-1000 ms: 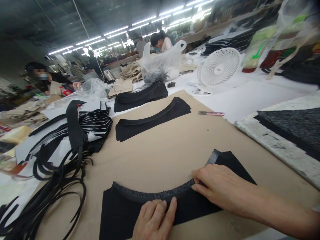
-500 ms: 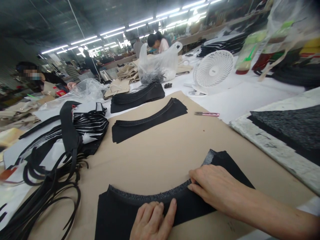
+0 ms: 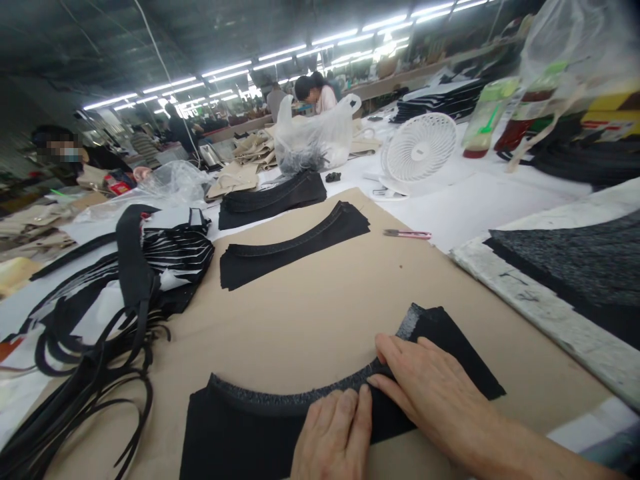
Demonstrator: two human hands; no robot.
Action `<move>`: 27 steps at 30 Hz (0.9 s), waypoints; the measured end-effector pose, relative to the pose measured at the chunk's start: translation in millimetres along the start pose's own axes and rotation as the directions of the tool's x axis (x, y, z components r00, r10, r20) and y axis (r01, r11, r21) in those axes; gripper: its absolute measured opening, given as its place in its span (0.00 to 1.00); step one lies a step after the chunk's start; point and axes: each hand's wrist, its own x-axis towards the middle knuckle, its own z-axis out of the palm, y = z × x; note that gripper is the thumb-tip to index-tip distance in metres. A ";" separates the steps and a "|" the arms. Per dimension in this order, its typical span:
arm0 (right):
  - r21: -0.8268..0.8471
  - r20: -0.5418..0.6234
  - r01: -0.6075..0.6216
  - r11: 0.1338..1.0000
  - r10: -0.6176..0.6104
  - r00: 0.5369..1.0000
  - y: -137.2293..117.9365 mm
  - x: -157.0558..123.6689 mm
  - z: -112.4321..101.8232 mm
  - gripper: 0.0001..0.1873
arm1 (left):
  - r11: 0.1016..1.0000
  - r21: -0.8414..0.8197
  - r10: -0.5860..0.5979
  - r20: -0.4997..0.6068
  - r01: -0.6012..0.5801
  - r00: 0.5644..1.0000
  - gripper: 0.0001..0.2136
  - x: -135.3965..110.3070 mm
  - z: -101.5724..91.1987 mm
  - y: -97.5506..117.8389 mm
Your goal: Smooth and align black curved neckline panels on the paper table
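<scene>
A curved black fabric piece [image 3: 240,433] lies on brown paper in front of me, its inner edge folded over and showing a speckled grey strip. My right hand [image 3: 425,390] pinches that edge between thumb and fingers, right of the curve's middle. Flat on the cloth just below the edge, my left hand [image 3: 335,433] presses with its fingers side by side, close to the right thumb. Farther off rests a stack of similar black curved pieces [image 3: 295,247], with another black stack [image 3: 273,200] behind it.
Thread snips [image 3: 407,234] lie on the brown paper [image 3: 320,320]. Black straps [image 3: 133,267] and cords pile up at the left. Behind are a white fan [image 3: 420,147], a plastic bag [image 3: 315,137] and a bottle [image 3: 487,120]. Dark fabric [image 3: 580,267] lies at the right. Other people sit farther back.
My left hand has slid right along the folded edge, closer to the right hand, its fingers now closer together. The right hand keeps its pinch at about the same place on the fabric.
</scene>
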 end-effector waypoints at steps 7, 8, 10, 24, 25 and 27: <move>0.153 0.083 0.003 0.988 -0.016 0.996 21.8 10.9 -17.4 0.08 | 0.996 0.054 0.064 0.019 -0.065 0.998 0.16 -0.5 11.9 6.6; 0.169 0.082 0.007 0.986 -0.021 0.996 26.3 12.7 -19.8 0.07 | 0.996 0.059 0.062 0.012 -0.063 0.998 0.16 -0.5 11.6 5.9; 0.193 0.081 0.024 0.981 -0.040 0.996 33.5 15.1 -22.5 0.07 | 0.997 0.066 0.050 0.010 -0.051 0.999 0.16 0.4 11.5 5.2; 0.227 0.038 0.021 0.974 -0.031 0.999 38.1 14.5 -14.6 0.08 | 0.937 0.270 0.139 0.296 -0.223 0.945 0.18 14.5 -2.5 2.7; 0.225 0.032 0.014 0.974 -0.022 0.999 38.1 14.2 -14.6 0.08 | 0.935 0.275 0.137 0.298 -0.223 0.945 0.18 14.7 -2.3 3.0; 0.223 0.021 0.008 0.975 -0.013 1.000 38.4 14.0 -14.3 0.08 | 0.936 0.276 0.133 0.300 -0.220 0.945 0.18 15.3 -2.2 3.5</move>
